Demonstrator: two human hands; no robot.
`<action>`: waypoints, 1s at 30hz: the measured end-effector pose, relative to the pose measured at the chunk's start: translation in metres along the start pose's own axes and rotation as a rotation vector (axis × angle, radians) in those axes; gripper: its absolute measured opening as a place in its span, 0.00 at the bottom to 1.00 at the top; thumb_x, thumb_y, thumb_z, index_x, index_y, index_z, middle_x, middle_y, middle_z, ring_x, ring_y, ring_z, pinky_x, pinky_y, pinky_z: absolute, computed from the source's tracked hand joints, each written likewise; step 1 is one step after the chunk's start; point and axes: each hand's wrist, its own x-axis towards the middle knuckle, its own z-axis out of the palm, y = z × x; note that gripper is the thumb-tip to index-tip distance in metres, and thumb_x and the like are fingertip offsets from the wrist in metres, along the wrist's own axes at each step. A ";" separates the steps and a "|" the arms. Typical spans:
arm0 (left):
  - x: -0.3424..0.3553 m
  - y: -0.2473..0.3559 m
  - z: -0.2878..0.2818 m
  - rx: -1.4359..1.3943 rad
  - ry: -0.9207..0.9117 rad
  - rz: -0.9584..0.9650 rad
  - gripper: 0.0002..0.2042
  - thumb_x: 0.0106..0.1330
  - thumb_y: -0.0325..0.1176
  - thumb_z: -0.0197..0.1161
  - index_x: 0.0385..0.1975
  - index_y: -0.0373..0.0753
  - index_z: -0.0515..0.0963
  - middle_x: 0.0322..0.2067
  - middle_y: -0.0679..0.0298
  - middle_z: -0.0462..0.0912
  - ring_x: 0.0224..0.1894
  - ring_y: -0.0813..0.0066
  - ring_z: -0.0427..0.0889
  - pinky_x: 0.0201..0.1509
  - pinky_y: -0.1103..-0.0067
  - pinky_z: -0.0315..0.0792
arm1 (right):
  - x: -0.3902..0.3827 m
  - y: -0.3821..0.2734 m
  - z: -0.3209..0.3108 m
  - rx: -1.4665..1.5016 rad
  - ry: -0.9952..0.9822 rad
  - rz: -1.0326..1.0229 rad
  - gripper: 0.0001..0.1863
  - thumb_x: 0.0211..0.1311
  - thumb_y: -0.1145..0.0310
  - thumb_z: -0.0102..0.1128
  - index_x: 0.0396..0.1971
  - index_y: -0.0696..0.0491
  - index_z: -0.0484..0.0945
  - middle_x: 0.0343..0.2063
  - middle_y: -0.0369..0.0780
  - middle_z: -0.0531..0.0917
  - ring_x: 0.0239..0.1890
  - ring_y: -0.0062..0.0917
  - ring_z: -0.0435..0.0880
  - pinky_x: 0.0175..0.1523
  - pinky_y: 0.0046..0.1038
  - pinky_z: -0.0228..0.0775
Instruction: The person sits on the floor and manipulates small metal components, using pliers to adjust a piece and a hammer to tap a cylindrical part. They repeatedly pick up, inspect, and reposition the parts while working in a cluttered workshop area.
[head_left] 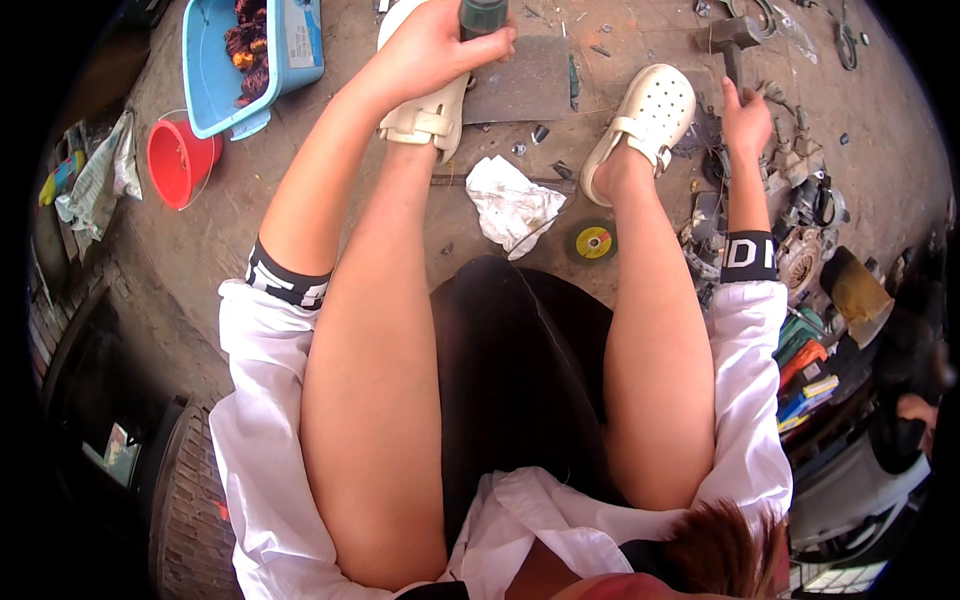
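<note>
Cut off above, a dark green cylinder (484,15) sits gripped in my left hand (432,52). My right hand (746,122) grips a hammer (731,40).

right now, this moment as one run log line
left hand: holds dark green cylinder, partly cropped | right hand: holds hammer | floor between legs: crumpled white cloth, yellow-centred disc | left side: blue basin, red bucket

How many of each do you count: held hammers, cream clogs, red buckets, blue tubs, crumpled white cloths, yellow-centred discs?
Hammer, in the right hand: 1
Cream clogs: 2
Red bucket: 1
Blue tub: 1
White cloth: 1
Yellow-centred disc: 1
Total: 7
</note>
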 end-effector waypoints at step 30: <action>-0.008 -0.008 -0.005 -0.031 -0.037 0.102 0.07 0.56 0.32 0.67 0.23 0.35 0.79 0.20 0.62 0.81 0.23 0.71 0.81 0.31 0.75 0.74 | -0.125 -0.082 -0.118 0.980 -0.230 0.416 0.21 0.63 0.51 0.61 0.20 0.50 0.70 0.11 0.26 0.63 0.12 0.10 0.57 0.17 0.18 0.43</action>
